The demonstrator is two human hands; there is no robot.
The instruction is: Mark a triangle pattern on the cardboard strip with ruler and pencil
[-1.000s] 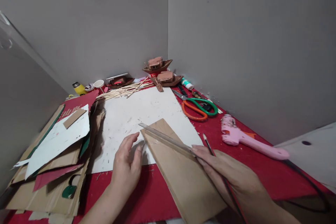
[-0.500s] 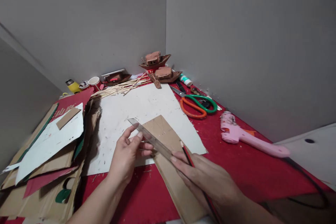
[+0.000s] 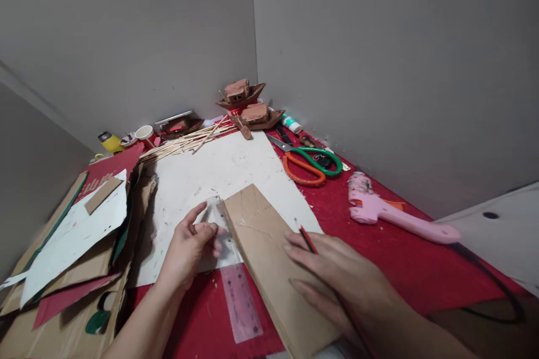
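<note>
A clear plastic ruler (image 3: pixel 241 297) lies along the left edge of a brown cardboard piece (image 3: pixel 269 247), over white paper and red cloth. My left hand (image 3: pixel 191 241) pinches the ruler's upper part between thumb and fingers. On the right, my right hand (image 3: pixel 337 263) holds a red and black pencil (image 3: pixel 306 238), its tip pointing up and left. That hand's fingers rest at the cardboard's right edge. Faint lines mark the cardboard's upper end.
Cardboard scraps (image 3: pixel 80 275) are stacked at the left. Scissors (image 3: pixel 311 164) and a pink glue gun (image 3: pixel 396 216) lie on the right. Thin sticks (image 3: pixel 189 141), small brown boats (image 3: pixel 256 115), a cup (image 3: pixel 145 134) and a yellow bottle (image 3: pixel 110 142) stand at the back.
The ruler has moved from across the cardboard to its left edge and now lies flatter. My right hand has let go of the ruler and keeps the pencil.
</note>
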